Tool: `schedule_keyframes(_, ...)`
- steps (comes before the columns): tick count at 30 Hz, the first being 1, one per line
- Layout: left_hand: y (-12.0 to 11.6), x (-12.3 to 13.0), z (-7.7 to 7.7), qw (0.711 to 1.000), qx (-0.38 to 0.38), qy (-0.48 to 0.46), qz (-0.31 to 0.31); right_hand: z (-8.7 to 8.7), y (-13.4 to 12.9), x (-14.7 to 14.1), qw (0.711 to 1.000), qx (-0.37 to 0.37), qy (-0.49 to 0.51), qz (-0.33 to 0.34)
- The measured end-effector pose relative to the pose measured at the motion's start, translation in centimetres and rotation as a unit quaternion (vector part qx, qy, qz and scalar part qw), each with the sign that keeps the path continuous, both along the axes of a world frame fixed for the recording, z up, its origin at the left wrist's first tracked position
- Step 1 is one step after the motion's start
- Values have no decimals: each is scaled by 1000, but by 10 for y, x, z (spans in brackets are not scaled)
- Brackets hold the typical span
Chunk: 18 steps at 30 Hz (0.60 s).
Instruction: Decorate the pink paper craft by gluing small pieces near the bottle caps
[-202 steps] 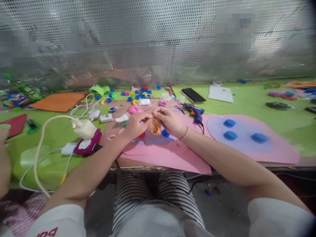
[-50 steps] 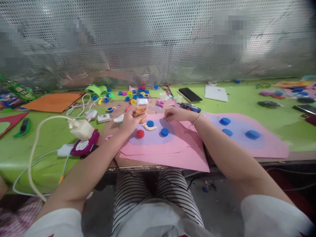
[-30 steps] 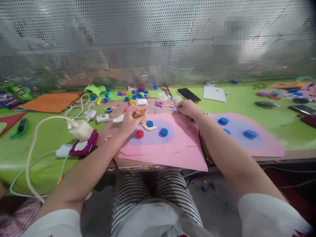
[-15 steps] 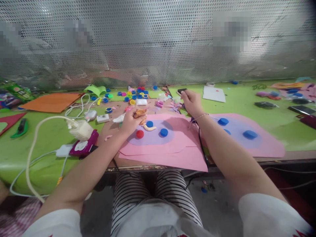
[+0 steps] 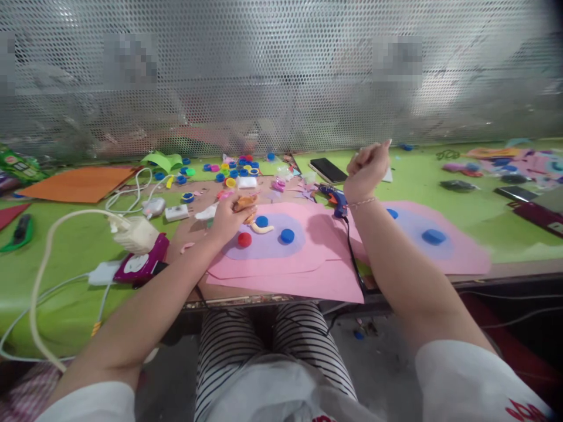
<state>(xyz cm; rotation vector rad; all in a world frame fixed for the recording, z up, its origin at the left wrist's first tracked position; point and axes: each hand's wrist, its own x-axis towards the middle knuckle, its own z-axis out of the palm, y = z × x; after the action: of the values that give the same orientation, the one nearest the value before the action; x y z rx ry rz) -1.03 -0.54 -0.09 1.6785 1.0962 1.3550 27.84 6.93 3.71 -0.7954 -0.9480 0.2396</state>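
Note:
My left hand (image 5: 233, 214) is closed on a small orange-brown piece, perhaps modelling clay, above the pink sheet (image 5: 325, 275). Under its fingertips a cream curved strip (image 5: 262, 229) lies on the purple oval (image 5: 264, 251) in the sheet's middle. Around the strip are a red bottle cap (image 5: 244, 239) and two blue caps, one of them a blue bottle cap (image 5: 287, 235). My right hand (image 5: 368, 167) is raised over the table, fingers curled and one digit stuck out; nothing shows in it. Left of that wrist lies a blue glue gun (image 5: 335, 200). A black phone (image 5: 328, 170) rests behind it.
Several coloured caps (image 5: 240, 170) are scattered at the back. A second pink sheet (image 5: 470, 258) with blue caps lies under my right forearm. On the left are a purple power strip (image 5: 143, 261), cables and orange paper (image 5: 79, 183). A perforated metal panel (image 5: 264, 76) stands behind.
My right hand has left the phone and moved right, uncovering the phone and the glue gun. My left hand keeps its hold on the orange-brown piece. The view has shifted slightly right.

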Motion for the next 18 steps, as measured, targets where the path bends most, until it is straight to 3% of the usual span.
schedule_keyframes(3,1,-1,-2,1000,13,18,9,2,-6,-8,999,-7,-7,48)
schedule_keyframes(6,1,-1,-2,999,17,32,16,-3,-12,-21,990,-77,-100,66)
schedule_keyframes(8,1,0,-2,999,11,36,11,-9,-18,-34,960,-113,-242,78)
schedule_keyframes(10,1,0,-2,999,11,44,11,-15,-26,-49,899,-111,-402,135)
schedule_keyframes(12,0,0,-2,998,9,61,9,-19,-38,-66,852,-83,-484,179)
schedule_keyframes(14,-1,0,-1,997,2,75,1,-20,-50,-80,831,-34,-525,181)
schedule_keyframes(18,-6,2,2,997,-8,78,-23,-18,-71,-97,819,23,-549,168)
